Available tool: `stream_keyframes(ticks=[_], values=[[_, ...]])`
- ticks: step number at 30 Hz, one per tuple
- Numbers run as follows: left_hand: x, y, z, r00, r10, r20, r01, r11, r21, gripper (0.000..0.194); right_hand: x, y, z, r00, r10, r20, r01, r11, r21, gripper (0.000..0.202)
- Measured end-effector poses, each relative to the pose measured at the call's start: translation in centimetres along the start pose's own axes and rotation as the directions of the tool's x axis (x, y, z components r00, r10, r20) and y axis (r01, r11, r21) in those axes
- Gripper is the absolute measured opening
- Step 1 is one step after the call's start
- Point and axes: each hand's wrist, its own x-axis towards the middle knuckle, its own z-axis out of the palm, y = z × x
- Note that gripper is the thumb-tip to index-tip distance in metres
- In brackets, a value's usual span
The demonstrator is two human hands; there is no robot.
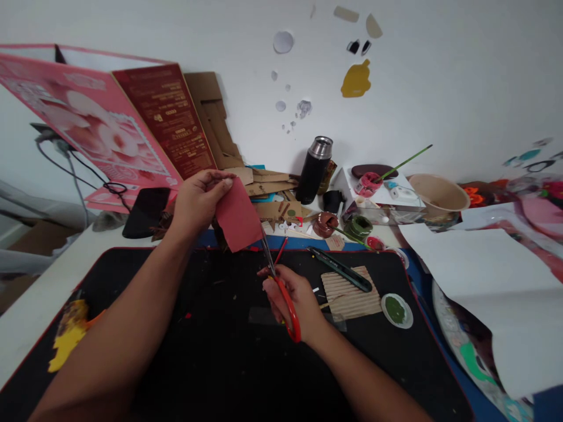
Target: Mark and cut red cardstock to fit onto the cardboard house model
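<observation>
One red paper sheet (240, 218) pinched at upper edge between thumb and fingers of your left hand (199, 198); your right hand (303, 299) closed round red-handled scissors (292, 316) above black mat (197, 363), blade tips at sheet's lower right corner.

two hands (200, 199) (303, 299), one pair of scissors (287, 302), one flask (313, 173)

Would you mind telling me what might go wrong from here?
The left hand pinches the red paper only near its top, so the loose lower part might bend against the scissors in the right hand, and a cut could wander. The dish of green paint sits uncovered on the right forearm's side, so a sideways swing might tip it.
</observation>
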Motion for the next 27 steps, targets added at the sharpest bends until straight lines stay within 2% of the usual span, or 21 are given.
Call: stream_keyframes(ticks=[11, 19, 27], values=[[-0.18, 0.50, 0.33, 1.000, -0.021, 0.018, 0.022, 0.999, -0.040, 0.016, 0.07, 0.14, 0.01, 1.000, -0.015, -0.006, 0.015, 1.000, 0.013, 0.060], [-0.34, 0.03, 0.46, 1.000, -0.020, 0.001, 0.020, 1.000, 0.001, 0.020, -0.09, 0.18, 0.19, 0.999, -0.001, -0.038, 0.002, 0.999, 0.035, 0.059], [-0.34, -0.24, 0.69, 1.000, -0.008, -0.013, 0.008, 1.000, 0.015, 0.025, 0.17, 0.72, 0.00, 0.995, 0.003, -0.102, -0.006, 1.000, -0.030, 0.058]])
